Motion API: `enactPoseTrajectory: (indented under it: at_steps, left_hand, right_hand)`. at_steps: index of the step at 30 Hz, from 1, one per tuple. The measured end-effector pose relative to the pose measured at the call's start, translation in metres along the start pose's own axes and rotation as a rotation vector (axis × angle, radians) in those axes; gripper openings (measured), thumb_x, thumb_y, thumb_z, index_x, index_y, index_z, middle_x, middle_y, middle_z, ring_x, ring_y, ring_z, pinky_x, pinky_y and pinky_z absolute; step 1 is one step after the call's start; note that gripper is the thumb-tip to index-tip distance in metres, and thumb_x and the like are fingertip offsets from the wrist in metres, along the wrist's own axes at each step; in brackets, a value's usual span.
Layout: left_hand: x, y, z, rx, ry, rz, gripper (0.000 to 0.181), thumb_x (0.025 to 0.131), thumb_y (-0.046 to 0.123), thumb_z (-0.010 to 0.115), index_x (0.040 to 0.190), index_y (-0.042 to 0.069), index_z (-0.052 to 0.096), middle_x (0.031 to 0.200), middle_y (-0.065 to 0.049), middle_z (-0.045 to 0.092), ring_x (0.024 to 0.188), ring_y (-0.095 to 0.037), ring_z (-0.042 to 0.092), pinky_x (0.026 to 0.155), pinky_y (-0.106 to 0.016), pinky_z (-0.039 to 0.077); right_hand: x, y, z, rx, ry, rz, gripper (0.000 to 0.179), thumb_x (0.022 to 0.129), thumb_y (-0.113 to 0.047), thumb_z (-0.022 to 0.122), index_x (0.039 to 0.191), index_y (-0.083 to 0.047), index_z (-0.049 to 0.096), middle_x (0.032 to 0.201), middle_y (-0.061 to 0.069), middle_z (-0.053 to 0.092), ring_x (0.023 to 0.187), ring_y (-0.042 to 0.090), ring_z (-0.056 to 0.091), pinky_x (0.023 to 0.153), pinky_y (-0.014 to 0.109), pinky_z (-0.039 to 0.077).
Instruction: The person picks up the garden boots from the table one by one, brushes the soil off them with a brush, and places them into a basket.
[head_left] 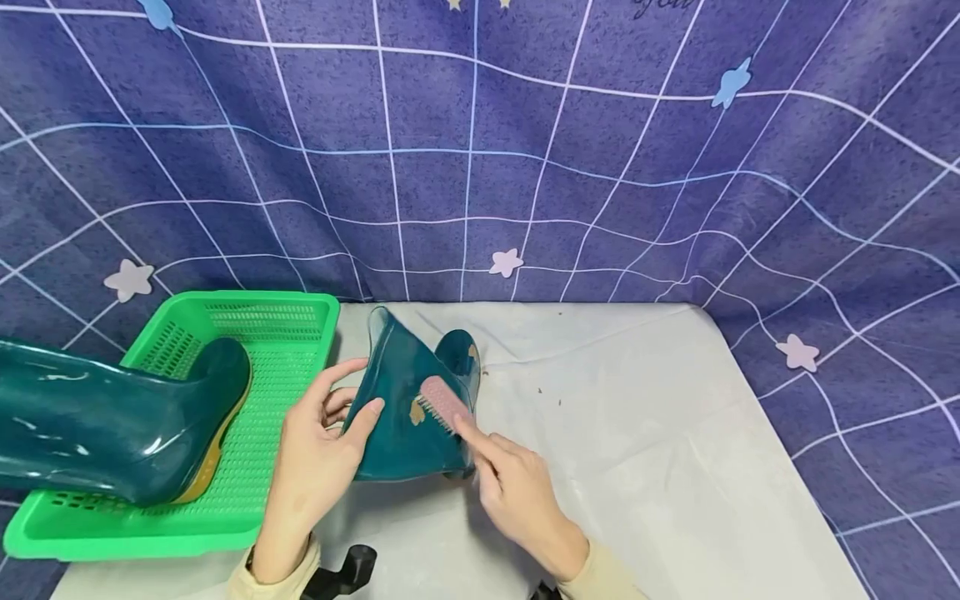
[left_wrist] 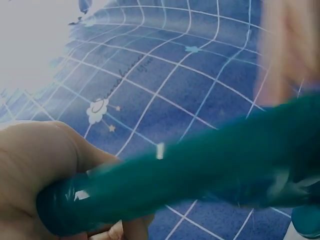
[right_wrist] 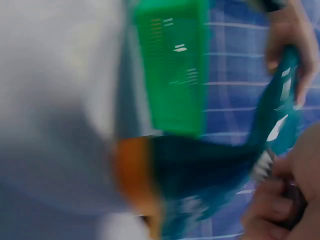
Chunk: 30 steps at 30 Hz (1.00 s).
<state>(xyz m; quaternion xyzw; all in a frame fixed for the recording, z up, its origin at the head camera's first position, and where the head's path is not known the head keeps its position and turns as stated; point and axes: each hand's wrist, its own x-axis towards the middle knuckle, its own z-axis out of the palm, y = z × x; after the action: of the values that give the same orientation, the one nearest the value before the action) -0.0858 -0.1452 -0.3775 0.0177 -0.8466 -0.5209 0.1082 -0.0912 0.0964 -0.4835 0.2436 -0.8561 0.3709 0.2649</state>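
A dark green rubber boot (head_left: 397, 387) stands tilted on the white-covered table, its shaft opening toward my left side. My left hand (head_left: 318, 446) grips the rim of the shaft, thumb on the outside. In my right hand (head_left: 517, 492) is a pink scrubbing brush (head_left: 444, 402), forefinger laid along its back. The bristles are against the shaft beside a brown mud patch (head_left: 417, 412). More mud shows on the boot's foot part. The left wrist view has the boot shaft (left_wrist: 200, 170) blurred across it; the right wrist view shows the bristles (right_wrist: 262, 165) beside the boot.
A green plastic basket (head_left: 292, 325) stands at the left. Across it lies a second green boot (head_left: 90, 425) with a yellow-brown sole. Small brown crumbs (head_left: 539, 391) dot the white table cover (head_left: 660, 442). A blue grid-patterned curtain (head_left: 525, 183) hangs behind.
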Motion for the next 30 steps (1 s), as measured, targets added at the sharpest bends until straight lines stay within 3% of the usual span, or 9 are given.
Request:
enactPoseTrajectory:
  at_steps: [3,6,10,15,25,30]
  left_hand:
    - [-0.001,-0.001,-0.002,0.002,0.005,-0.019,0.047,0.104,0.017,0.071,0.149,0.025,0.059,0.115,-0.009,0.080,0.094,-0.002,0.069,0.077,-0.019,0.053]
    - [-0.001,-0.002,-0.003,-0.009,-0.001,-0.028,0.047,0.104,0.017,0.071,0.149,0.025,0.060,0.116,-0.009,0.079,0.092,-0.001,0.069,0.075,-0.019,0.054]
    - [-0.001,-0.001,-0.004,-0.018,-0.003,-0.022,0.046,0.104,0.017,0.071,0.148,0.024,0.060,0.115,-0.010,0.079,0.092,-0.001,0.070,0.074,-0.019,0.055]
    - [0.001,0.000,-0.004,-0.017,-0.020,-0.011,0.045,0.104,0.018,0.071,0.148,0.023,0.060,0.118,-0.010,0.079,0.094,0.000,0.071,0.079,-0.019,0.055]
    - [0.004,0.001,-0.004,0.004,-0.004,-0.007,0.045,0.104,0.018,0.071,0.147,0.023,0.061,0.118,-0.009,0.080,0.095,0.000,0.070,0.077,-0.019,0.053]
    - [0.002,0.000,-0.005,0.013,0.006,-0.019,0.044,0.103,0.017,0.072,0.146,0.023,0.062,0.117,-0.008,0.080,0.095,0.000,0.070,0.076,-0.019,0.052]
  right_hand:
    - [-0.002,0.007,0.008,0.031,0.044,-0.006,0.050,0.095,0.005,0.064,0.138,-0.019,0.074,0.065,-0.009,0.048,0.059,-0.006,0.027,0.051,0.011,0.029]
    - [-0.003,0.009,0.011,0.090,0.049,-0.075,0.052,0.094,0.008,0.064,0.139,-0.016,0.073,0.067,-0.008,0.051,0.060,-0.005,0.033,0.054,0.008,0.034]
    - [-0.003,0.013,0.015,0.100,0.042,-0.097,0.057,0.093,0.008,0.062,0.143,-0.019,0.070,0.068,-0.010,0.048,0.062,-0.007,0.029,0.054,0.006,0.031]
    - [-0.002,0.020,0.017,0.153,0.068,-0.144,0.056,0.091,0.012,0.061,0.140,-0.012,0.072,0.067,-0.006,0.044,0.063,-0.004,0.026,0.053,0.008,0.029]
    - [-0.001,0.028,0.017,0.073,0.031,-0.137,0.055,0.093,0.008,0.062,0.140,-0.017,0.073,0.067,-0.007,0.044,0.063,-0.004,0.023,0.052,0.009,0.027]
    - [-0.001,0.030,0.021,0.042,0.060,-0.174,0.053,0.092,0.006,0.061,0.138,-0.017,0.074,0.067,-0.007,0.042,0.063,-0.004,0.020,0.051,0.009,0.025]
